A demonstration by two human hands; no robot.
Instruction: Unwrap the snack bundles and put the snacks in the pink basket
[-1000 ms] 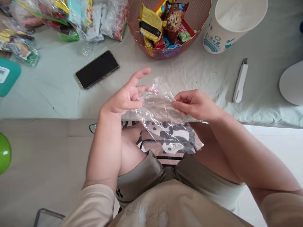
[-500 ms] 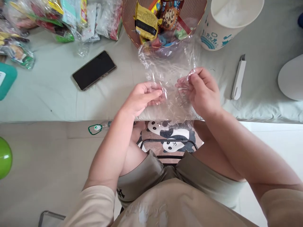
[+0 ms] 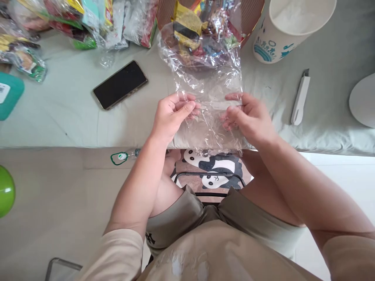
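A clear plastic bag (image 3: 209,78) is spread between my hands, its far end lying over the near rim of the snack bowl (image 3: 252,15) and its near end at the table edge. My left hand (image 3: 177,113) pinches the bag's left side between thumb and fingers. On the opposite side my right hand (image 3: 249,115) grips the bag, its edge slightly smeared by motion. Through the film I see a yellow snack packet (image 3: 187,27) and other wrapped snacks in the bowl. Nothing shows inside the bag.
A black phone (image 3: 120,84) lies left of the bag, below a heap of packaged snacks (image 3: 84,23). On the right are a white paper bucket (image 3: 287,35), a white utility knife (image 3: 301,97) with its tip bare, and a round white object (image 3: 363,99). A teal box (image 3: 10,95) sits far left.
The bag has been stretched flatter and wider, and its far end now reaches over the bowl. My left hand has shifted slightly left and up; my right hand has moved a little to the right.
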